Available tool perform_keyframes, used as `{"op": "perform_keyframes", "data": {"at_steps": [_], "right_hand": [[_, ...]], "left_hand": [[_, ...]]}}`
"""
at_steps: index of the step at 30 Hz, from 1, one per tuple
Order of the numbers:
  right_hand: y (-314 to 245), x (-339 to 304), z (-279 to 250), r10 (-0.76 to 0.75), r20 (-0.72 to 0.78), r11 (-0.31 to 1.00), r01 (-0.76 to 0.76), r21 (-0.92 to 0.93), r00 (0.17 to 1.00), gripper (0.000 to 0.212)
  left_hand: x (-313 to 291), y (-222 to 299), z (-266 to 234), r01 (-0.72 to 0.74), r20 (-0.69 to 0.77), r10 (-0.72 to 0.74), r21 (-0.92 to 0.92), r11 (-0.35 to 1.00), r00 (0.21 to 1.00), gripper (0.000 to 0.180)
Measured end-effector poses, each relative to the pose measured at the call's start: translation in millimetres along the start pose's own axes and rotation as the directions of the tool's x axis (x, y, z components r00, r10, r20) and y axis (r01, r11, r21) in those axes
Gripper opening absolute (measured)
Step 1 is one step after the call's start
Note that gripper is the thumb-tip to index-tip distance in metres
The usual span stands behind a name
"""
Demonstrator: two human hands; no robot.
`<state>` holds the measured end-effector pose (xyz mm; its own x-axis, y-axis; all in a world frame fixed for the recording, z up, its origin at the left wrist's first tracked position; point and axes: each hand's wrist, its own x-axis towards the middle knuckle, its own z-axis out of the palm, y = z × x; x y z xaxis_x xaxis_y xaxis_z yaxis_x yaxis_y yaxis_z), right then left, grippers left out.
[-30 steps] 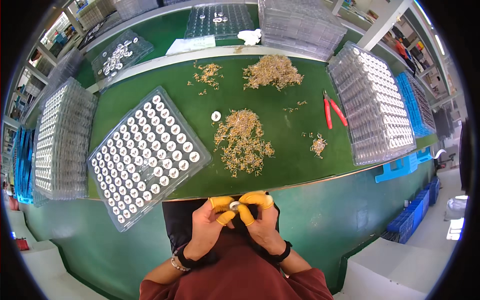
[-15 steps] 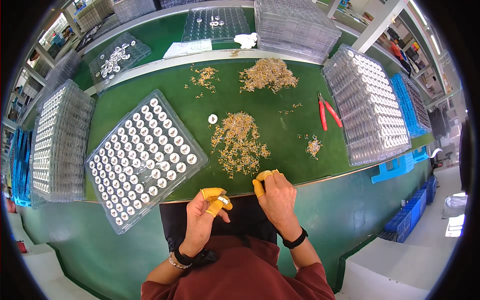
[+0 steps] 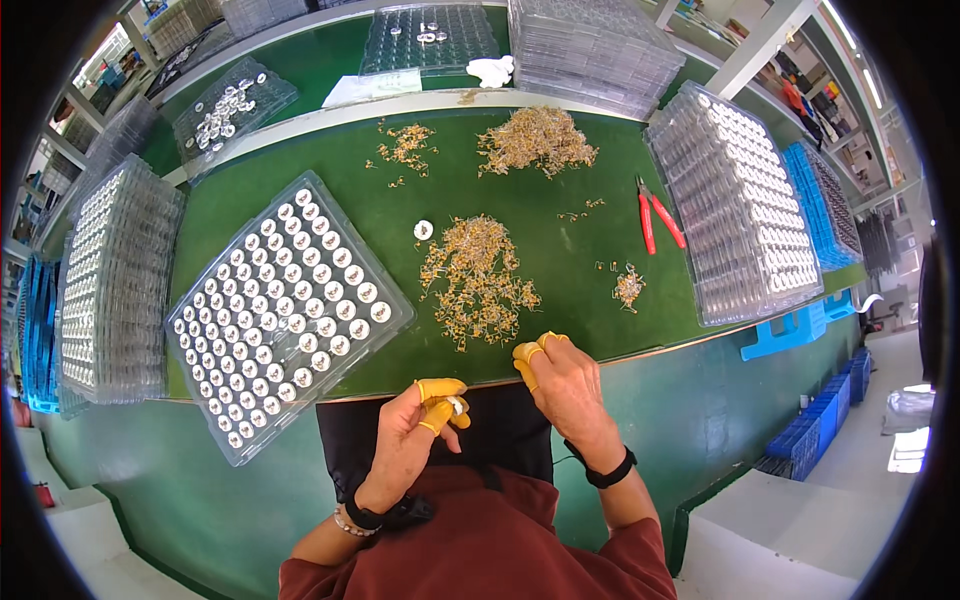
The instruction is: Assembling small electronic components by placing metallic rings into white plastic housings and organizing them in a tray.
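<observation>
Drawn apart from my left hand (image 3: 405, 432), my right hand (image 3: 572, 388) now curls near the surface (image 3: 580, 320) edge, its pinch unclear; the left pinches a white piece (image 3: 457, 406). I can't read the paper (image 3: 374, 88).

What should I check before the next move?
1. White part secure in the left hand: ok, pinched between yellow-covered fingers.
2. Right hand loaded: cannot tell; its fingertips are bunched, and no part shows clearly between them.
3. Hands apart: ok, a gap lies between them.
4. Nearest pile unobstructed: ok, no hand covers it.
5. Cutters out of the way: ok, they lie beyond the right hand, toward the right-hand tray stack.
6. Disc tray fully on the table: not ok, its near corner overhangs the edge.
</observation>
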<state>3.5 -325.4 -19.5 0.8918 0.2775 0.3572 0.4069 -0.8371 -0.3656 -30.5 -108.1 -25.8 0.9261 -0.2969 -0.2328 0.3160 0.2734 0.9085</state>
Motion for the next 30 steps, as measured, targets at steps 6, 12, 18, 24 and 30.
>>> {"op": "perform_keyframes", "data": {"at_steps": [6, 12, 18, 24, 30], "right_hand": [[-4, 4, -1, 0.05, 0.082, 0.999, -0.05, -0.005, 0.995, 0.012], [0, 1, -4, 0.092, 0.068, 0.992, -0.097, 0.079, 0.993, 0.013], [2, 2, -6, -0.013, 0.104, 0.998, 0.006, 0.067, 0.995, 0.011], [2, 8, -4, 0.08, 0.171, 0.994, -0.09, 0.055, 0.982, 0.015], [6, 7, -1, 0.156, 0.17, 0.976, -0.179, 0.125, 0.973, 0.011]], "left_hand": [[0, -6, -1, 0.046, -0.055, -0.048, -0.042, 0.998, 0.997, 0.02], [0, -6, 0, 0.073, -0.038, -0.076, -0.071, 0.995, 0.996, 0.017], [0, -7, 0, 0.079, -0.021, -0.08, -0.05, 0.996, 0.997, 0.016], [-1, -9, 1, 0.093, -0.043, -0.094, -0.021, 0.995, 0.995, 0.016], [-2, -6, 1, 0.099, -0.042, -0.1, -0.03, 0.995, 0.994, 0.016]]}}
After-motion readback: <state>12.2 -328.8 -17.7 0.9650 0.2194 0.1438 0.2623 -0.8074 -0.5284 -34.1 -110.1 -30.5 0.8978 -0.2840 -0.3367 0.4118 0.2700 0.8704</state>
